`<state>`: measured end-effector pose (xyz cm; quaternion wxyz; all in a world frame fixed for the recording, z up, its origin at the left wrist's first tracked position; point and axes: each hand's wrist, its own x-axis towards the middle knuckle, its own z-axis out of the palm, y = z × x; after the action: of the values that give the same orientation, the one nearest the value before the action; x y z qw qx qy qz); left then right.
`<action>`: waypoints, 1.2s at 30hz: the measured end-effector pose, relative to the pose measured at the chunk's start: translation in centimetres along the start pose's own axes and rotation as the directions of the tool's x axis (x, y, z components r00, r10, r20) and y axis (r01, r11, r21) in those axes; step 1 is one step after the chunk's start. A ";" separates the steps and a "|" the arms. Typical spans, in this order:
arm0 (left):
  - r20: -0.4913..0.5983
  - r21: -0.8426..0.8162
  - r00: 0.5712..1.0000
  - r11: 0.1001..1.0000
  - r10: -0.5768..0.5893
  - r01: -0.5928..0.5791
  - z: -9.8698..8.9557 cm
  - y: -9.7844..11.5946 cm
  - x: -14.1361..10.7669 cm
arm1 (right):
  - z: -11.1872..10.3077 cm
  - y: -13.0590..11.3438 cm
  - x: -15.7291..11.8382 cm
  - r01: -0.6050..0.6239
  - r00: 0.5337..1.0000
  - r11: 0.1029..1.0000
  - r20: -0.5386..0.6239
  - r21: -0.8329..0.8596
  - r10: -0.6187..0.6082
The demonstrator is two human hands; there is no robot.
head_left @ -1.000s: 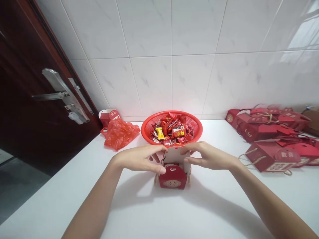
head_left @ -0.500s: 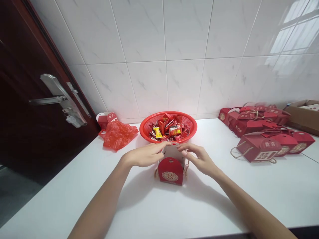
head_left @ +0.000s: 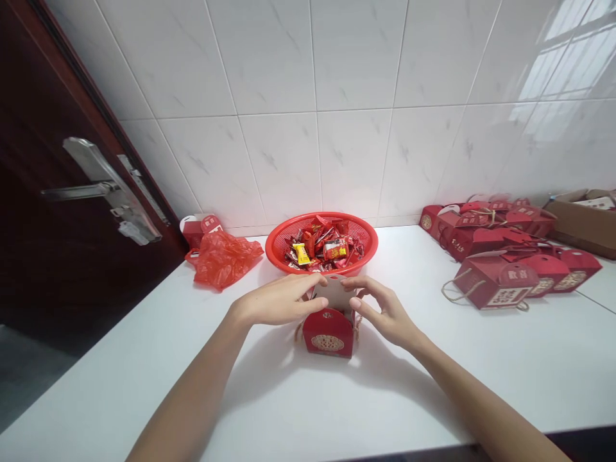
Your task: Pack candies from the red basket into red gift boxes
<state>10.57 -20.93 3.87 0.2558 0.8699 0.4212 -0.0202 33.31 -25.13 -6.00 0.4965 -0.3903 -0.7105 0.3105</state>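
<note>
A small red gift box (head_left: 329, 335) with a pale oval emblem stands upright on the white table, its top flaps raised and twine cords hanging at both sides. My left hand (head_left: 279, 300) reaches over its left edge, fingertips at the rear flap and thumb by the front flap. On the other side, my right hand (head_left: 382, 309) has its fingers at the rear flap's right edge and its thumb beside the front flap. Both hands hold the box lightly from above. Right behind it sits a red basket (head_left: 273, 247) of wrapped candies (head_left: 334, 249).
A crumpled red plastic bag (head_left: 224, 260) lies at the back left before another red box (head_left: 192, 232). Several red boxes (head_left: 495, 279) are piled at the right, near a brown carton (head_left: 584, 221). A tiled wall borders the table (head_left: 298, 417).
My left thumb has moved right and down to the front flap's top. The right thumb has shifted slightly inward. The view has shifted a little.
</note>
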 end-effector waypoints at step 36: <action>-0.123 0.094 0.984 0.988 0.131 -0.120 1.6 1.1 1.0 | 0.2 1.8 -0.3 0.017 0.972 0.999 -0.236 0.027 -0.010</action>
<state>12.29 -21.48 2.71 0.1912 0.9044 0.3800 0.0338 33.57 -24.46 -7.70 0.5850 -0.4124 -0.6446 0.2688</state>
